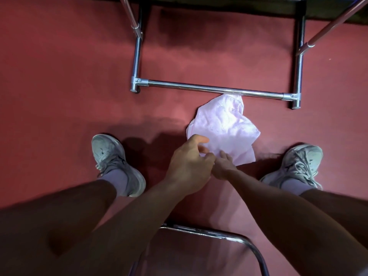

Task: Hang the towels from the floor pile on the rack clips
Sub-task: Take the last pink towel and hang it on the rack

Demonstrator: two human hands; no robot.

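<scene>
Towel [225,124] lies crumpled on carpet [59,76]; left hand [189,164] pinches its edge, right hand [224,166] touches it, fingers straight.

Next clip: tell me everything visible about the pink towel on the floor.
The towel is a single pale pink, soft-looking cloth, crumpled into folds and creases, lying on the red carpet. Its far edge reaches the rack's chrome base bar; whether it tucks underneath is unclear. The left hand, fingers curled, and the right hand both meet its near edge, but a firm grip cannot be confirmed.
</scene>
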